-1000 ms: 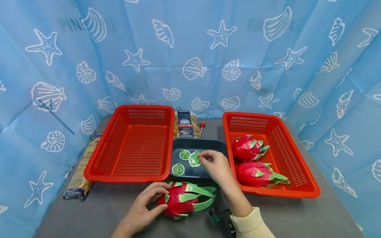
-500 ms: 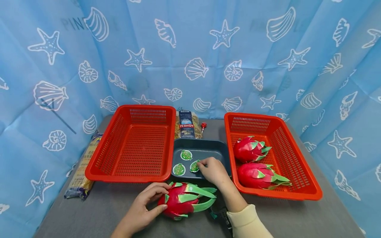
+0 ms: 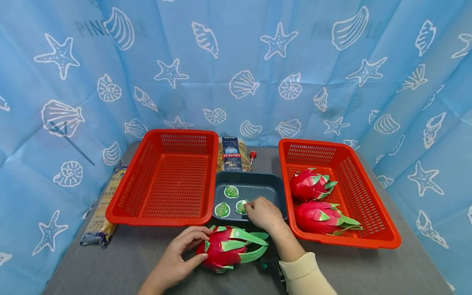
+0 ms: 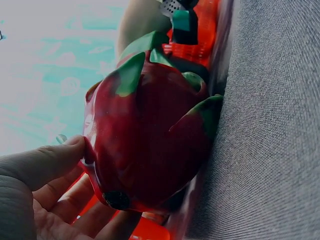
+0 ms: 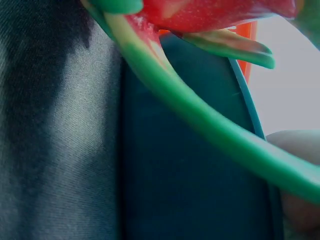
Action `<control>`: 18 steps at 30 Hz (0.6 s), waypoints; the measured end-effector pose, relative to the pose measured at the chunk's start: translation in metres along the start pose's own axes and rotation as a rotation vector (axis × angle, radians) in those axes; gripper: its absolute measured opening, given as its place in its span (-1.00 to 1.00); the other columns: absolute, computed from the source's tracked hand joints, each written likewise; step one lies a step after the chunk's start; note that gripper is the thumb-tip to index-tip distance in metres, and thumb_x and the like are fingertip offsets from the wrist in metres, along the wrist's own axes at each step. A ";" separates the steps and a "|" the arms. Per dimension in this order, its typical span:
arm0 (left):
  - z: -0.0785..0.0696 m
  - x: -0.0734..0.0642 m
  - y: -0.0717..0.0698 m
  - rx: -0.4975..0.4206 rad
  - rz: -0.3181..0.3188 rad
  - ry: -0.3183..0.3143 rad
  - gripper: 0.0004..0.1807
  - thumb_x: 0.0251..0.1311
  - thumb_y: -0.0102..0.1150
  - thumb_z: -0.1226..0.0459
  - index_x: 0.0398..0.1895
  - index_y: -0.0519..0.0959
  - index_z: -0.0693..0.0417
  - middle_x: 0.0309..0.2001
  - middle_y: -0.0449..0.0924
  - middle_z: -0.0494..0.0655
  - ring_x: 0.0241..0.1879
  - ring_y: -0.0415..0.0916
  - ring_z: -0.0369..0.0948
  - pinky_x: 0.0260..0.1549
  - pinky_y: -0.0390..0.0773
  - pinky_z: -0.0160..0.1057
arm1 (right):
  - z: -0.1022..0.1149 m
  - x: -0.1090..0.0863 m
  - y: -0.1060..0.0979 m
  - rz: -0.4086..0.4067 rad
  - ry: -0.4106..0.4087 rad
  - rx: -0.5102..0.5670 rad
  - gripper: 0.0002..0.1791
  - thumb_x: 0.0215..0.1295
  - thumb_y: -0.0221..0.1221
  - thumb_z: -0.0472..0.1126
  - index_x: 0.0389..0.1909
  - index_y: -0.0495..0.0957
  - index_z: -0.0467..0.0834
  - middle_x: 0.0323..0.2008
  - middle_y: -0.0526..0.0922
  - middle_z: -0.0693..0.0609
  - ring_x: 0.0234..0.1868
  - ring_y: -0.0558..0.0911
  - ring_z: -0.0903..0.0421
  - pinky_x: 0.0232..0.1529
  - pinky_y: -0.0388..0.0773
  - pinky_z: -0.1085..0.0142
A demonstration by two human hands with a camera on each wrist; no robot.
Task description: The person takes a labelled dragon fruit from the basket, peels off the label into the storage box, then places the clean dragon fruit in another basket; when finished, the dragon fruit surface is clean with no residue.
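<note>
My left hand (image 3: pixel 180 258) holds a red dragon fruit (image 3: pixel 225 248) on the grey table, thumb and fingers around its blunt end. In the left wrist view the thumb presses the side of this dragon fruit (image 4: pixel 145 130), with fingers beneath. My right hand (image 3: pixel 264 214) reaches into a dark tray (image 3: pixel 265 180), its curled fingertips at the right edge of a round green-and-white sticker (image 3: pixel 241 207). Two similar stickers, a far one (image 3: pixel 231 191) and a near one (image 3: pixel 222 210), lie on the tray's left side. Long green leaves (image 5: pixel 200 115) cross the right wrist view.
A red basket (image 3: pixel 160 221) stands left of the tray. Another red basket (image 3: pixel 383 241) at right holds two dragon fruits (image 3: pixel 313 184). Behind the tray are a pasta bag (image 3: pixel 232 153) and a small red lollipop (image 3: pixel 253 155). A long yellowish packet (image 3: pixel 101 215) lies far left.
My right hand has moved nearer to me within the tray, and the sticker at its fingertips has shifted with it, apart from the far sticker. The left hand keeps its hold.
</note>
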State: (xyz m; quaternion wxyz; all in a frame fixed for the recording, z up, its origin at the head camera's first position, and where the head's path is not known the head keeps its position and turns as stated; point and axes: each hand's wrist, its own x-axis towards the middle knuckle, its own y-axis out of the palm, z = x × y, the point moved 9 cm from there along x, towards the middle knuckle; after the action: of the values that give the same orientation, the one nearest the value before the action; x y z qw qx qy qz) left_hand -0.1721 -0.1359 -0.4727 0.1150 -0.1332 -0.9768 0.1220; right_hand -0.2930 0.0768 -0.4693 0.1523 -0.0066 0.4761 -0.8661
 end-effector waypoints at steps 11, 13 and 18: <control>-0.002 0.000 0.000 0.005 0.001 0.071 -0.70 0.21 0.46 0.23 -0.01 0.63 -0.09 0.16 0.56 -0.12 0.20 0.52 -0.11 0.09 0.59 -0.24 | 0.029 -0.021 -0.023 -0.038 -0.107 0.046 -0.66 0.47 0.20 -0.12 0.13 0.69 -0.19 -0.25 0.54 0.01 -0.23 0.50 0.07 -0.27 0.48 0.16; -0.003 0.000 0.000 0.009 0.000 0.085 -0.70 0.22 0.46 0.24 -0.01 0.62 -0.08 0.16 0.56 -0.11 0.19 0.52 -0.11 0.09 0.59 -0.24 | 0.037 -0.029 -0.034 -0.064 -0.125 0.068 -0.67 0.45 0.23 -0.11 0.13 0.70 -0.13 -0.20 0.56 0.04 -0.18 0.53 0.08 -0.23 0.52 0.18; -0.003 -0.001 0.000 0.015 -0.001 0.093 -0.70 0.22 0.46 0.25 -0.01 0.62 -0.11 0.15 0.56 -0.11 0.18 0.53 -0.10 0.08 0.60 -0.24 | 0.050 -0.052 -0.063 -0.147 -0.176 0.121 -0.68 0.39 0.31 -0.11 0.13 0.71 -0.01 -0.16 0.58 0.09 -0.12 0.55 0.05 -0.17 0.58 0.20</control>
State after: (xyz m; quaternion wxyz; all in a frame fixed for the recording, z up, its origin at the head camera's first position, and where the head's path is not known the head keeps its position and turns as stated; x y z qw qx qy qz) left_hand -0.1705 -0.1353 -0.4701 0.1612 -0.1373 -0.9696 0.1229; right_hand -0.2517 0.0807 -0.3829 0.1298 -0.1084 0.4060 -0.8981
